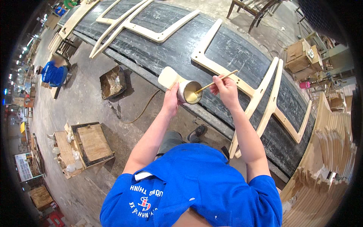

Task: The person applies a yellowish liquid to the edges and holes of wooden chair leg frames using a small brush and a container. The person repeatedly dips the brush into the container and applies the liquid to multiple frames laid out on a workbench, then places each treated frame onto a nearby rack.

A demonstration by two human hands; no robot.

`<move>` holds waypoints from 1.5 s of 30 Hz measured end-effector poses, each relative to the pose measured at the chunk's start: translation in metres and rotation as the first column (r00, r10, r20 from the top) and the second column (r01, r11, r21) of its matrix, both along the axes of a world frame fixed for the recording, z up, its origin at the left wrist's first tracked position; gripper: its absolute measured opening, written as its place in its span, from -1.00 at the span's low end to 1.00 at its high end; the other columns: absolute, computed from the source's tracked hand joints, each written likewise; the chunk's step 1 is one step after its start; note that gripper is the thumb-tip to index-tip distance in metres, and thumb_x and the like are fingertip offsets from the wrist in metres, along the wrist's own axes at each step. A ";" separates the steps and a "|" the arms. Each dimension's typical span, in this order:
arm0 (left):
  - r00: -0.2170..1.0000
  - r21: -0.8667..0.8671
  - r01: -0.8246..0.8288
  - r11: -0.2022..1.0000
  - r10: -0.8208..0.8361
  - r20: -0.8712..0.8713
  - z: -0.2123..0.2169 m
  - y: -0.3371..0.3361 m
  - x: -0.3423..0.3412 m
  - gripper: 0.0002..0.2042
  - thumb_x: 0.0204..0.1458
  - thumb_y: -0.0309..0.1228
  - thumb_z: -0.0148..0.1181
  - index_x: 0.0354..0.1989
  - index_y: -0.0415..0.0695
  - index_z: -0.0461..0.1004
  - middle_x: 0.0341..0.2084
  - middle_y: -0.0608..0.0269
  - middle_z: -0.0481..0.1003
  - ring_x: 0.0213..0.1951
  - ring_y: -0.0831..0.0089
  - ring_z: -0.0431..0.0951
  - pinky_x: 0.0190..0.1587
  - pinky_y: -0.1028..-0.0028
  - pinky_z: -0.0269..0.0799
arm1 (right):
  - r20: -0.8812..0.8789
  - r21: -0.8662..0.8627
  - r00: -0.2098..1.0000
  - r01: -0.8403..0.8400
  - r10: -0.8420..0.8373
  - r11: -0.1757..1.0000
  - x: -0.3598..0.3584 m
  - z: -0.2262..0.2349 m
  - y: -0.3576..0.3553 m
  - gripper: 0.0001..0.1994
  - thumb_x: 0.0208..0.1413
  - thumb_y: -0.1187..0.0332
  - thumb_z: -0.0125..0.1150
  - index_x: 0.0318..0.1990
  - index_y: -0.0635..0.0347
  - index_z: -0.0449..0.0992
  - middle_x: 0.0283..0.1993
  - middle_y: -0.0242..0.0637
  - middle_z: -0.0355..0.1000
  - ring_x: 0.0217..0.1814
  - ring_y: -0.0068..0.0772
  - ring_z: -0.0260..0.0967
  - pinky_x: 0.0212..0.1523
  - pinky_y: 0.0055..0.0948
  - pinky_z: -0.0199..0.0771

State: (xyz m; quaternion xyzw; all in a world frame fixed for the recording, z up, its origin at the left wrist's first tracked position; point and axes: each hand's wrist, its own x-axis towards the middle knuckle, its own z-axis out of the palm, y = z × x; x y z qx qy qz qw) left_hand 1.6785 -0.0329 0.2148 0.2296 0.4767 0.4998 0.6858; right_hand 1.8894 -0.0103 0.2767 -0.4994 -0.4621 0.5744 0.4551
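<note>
Head view: left grip (172, 101) holds a can (182, 92) of yellowish substance (191, 97), right grip (225, 89) a stick (208, 87).

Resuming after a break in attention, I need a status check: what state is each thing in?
Left hand: gripping the can
Right hand: pinching the stick
Can: open, partly filled, pale yellow contents
Stick: slanted, lower end inside can
Frames: lying on the table
Bin: open, on the floor

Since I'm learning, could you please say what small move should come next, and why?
I'd probably stir with the stick: the right hand holds it, its lower end within the pale contents of the can the left hand holds.
</note>
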 end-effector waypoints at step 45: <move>0.963 -0.256 -0.032 0.966 0.099 0.252 -0.109 0.169 -0.151 -0.47 0.23 -0.01 -0.42 0.12 -0.20 0.20 0.01 0.04 0.37 -0.01 0.14 0.44 -0.09 0.05 0.48 | 0.755 0.354 0.618 -0.104 -0.218 0.930 -0.053 -0.059 0.218 -0.80 0.06 0.33 0.18 -0.48 0.24 0.35 -0.66 -0.13 0.31 -0.62 -0.18 0.35 -0.57 -0.33 0.30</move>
